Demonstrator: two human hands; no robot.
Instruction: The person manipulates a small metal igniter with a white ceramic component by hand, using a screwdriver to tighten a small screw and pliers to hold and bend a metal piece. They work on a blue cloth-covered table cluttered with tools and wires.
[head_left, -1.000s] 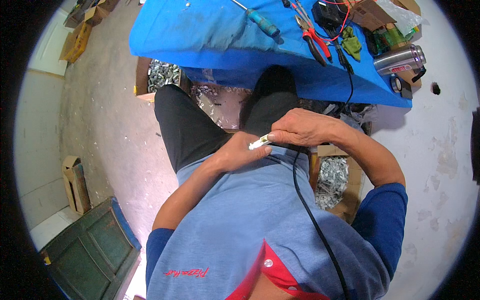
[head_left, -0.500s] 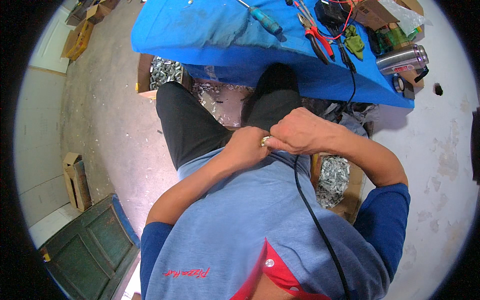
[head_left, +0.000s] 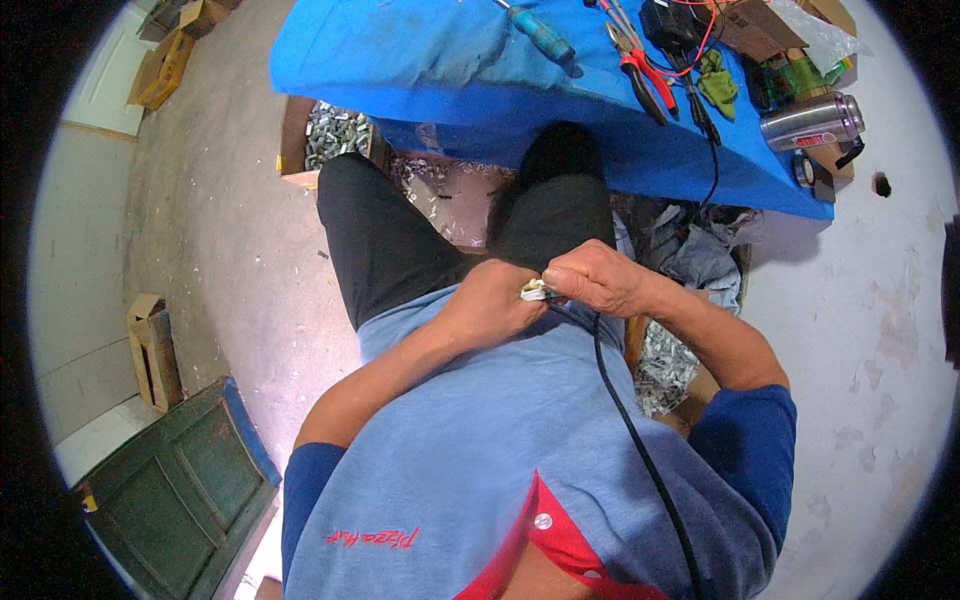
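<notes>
More of the small pale piece [head_left: 535, 290] shows now than half a second ago, as your right hand [head_left: 603, 280] has dropped slightly toward your shirt, which suggests the handling is unfinished. It sits between your hands above your lap, your left hand [head_left: 495, 302] pinching it; whether the right grip pinches or merely touches its end, I cannot tell.
</notes>
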